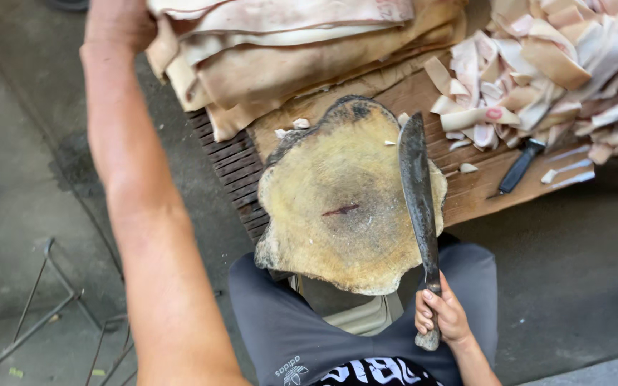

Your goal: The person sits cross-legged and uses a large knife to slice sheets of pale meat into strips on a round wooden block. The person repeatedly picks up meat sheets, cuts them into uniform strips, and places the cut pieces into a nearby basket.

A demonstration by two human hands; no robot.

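Fetching the next slab while your blade waits on the block.

Your left hand [117, 25] reaches the stacked pale slabs [280, 53], grip unclear; the round chopping block [337, 200] sits bare; your right hand [441, 314] clasps the cleaver [418, 179]. Next, I judge, drag one slab onto it.

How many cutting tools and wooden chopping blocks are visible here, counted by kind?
Large knife, held in the right hand: 1
Small black-handled knife, lying on the cardboard: 1
Round wooden chopping block: 1
Total: 3
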